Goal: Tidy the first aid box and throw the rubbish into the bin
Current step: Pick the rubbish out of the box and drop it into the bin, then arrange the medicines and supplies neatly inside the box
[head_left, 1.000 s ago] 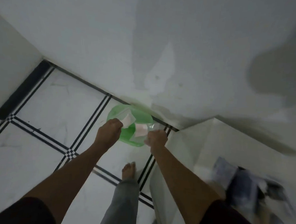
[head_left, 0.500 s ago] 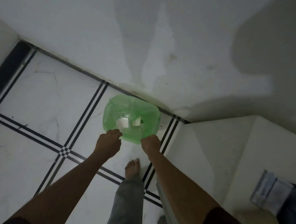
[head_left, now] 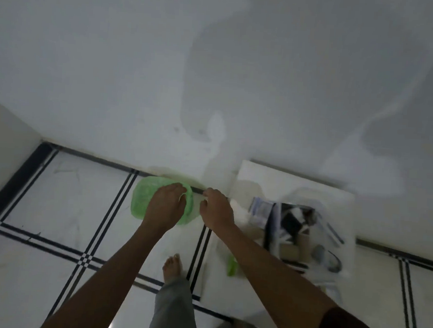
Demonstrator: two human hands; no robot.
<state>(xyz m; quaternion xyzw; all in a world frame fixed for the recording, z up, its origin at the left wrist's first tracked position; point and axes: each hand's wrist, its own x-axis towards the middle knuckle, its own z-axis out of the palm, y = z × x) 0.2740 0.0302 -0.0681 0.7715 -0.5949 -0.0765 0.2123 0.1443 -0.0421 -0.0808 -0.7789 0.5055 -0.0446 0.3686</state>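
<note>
A bin lined with a green bag (head_left: 139, 199) stands on the floor against the wall. My left hand (head_left: 166, 207) hovers over its right half with loosely curled fingers and nothing in them; the hand hides the bin's inside. My right hand (head_left: 216, 209) is just right of the bin, at the left edge of the white table (head_left: 250, 176), fingers apart and empty. The first aid box (head_left: 305, 227), a clear plastic box with packets and small cartons in it, stands on that table to the right of my right hand.
A small green item (head_left: 232, 266) lies near the table's left edge, under my right forearm. My bare foot (head_left: 172, 266) stands on the tiled floor between bin and table. The wall runs close behind both, with a corner at the far left.
The white paper scraps held over the bin a second ago left my hands and dropped into it. My right hand has shifted off the bin toward the table. The view has swung right, showing the box.
</note>
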